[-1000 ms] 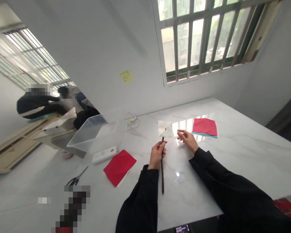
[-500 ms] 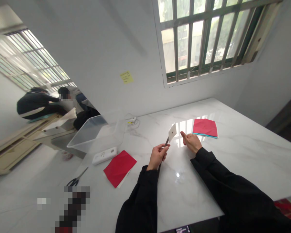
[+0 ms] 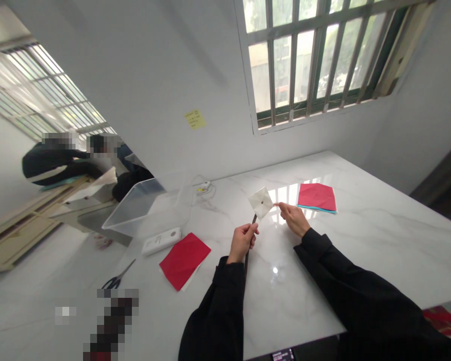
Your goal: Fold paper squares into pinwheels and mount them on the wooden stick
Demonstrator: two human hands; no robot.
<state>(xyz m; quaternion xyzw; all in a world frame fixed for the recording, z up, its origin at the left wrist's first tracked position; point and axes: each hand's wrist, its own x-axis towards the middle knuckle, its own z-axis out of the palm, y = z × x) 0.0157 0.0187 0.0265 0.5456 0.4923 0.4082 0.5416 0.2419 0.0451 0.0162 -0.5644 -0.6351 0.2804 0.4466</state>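
Note:
A white paper pinwheel with a dark dot at its centre faces me on top of a thin dark stick. My left hand is closed around this stick, a little below the paper. To the right, my right hand stretches out its index finger, whose tip is at or very near the pinwheel's right corner; whether it touches I cannot tell. The other right fingers look curled and partly hidden, and nothing shows in them.
Red paper sheets lie left of my arms, beside a white box-shaped device. More red and blue sheets lie at the right. Scissors and a clear plastic bin are at the left. Two people sit in the left background.
The pinwheel has turned from nearly edge-on to facing me and shifted slightly left. My right index finger now reaches towards its corner. My left hand still grips the stick.

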